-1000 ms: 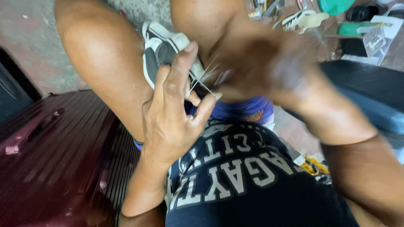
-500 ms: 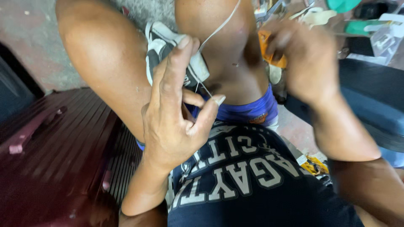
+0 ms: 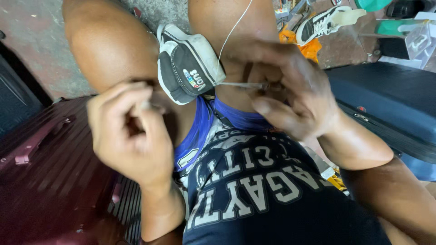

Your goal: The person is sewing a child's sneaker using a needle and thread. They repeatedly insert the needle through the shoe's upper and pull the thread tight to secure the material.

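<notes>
1. Between the person's bare knees, at twelve o'clock from the chest, a small grey and white shoe point(image 3: 188, 68) is wedged heel-up, its dark panel facing the camera.
2. At nine o'clock lies a maroon hard-shell suitcase point(image 3: 41, 168) with ribbed sides; at three o'clock a dark blue suitcase point(image 3: 386, 104) lies flat, with a small red badge near its zip. Neither touches the shoe.
3. At one to two o'clock, on the floor beyond the right knee, a black and white sneaker point(image 3: 324, 22) rests beside an orange scrap point(image 3: 309, 45); a clear plastic box point(image 3: 415, 38) and a green object sit further off at two o'clock.
4. The right hand point(image 3: 290, 90) comes in from four o'clock, fingers curled, its grip pinched shut on the end of a thin metal needle point(image 3: 238, 85) that points toward nine o'clock and meets the shoe's side seam. This hand covers part of the right knee.
5. A white thread point(image 3: 231, 31) runs from near the needle up to twelve o'clock and out of view.
6. The left hand point(image 3: 129, 131) rises from six o'clock, blurred, fingers closed into a loose fist just beside the shoe at its eight o'clock; whether it has hold of anything cannot be told.
7. The shoe's dark panel carries a small oval patch in white, red and blue. The person's dark navy shirt point(image 3: 254, 195) shows large white block lettering, seen upside down at six o'clock.
</notes>
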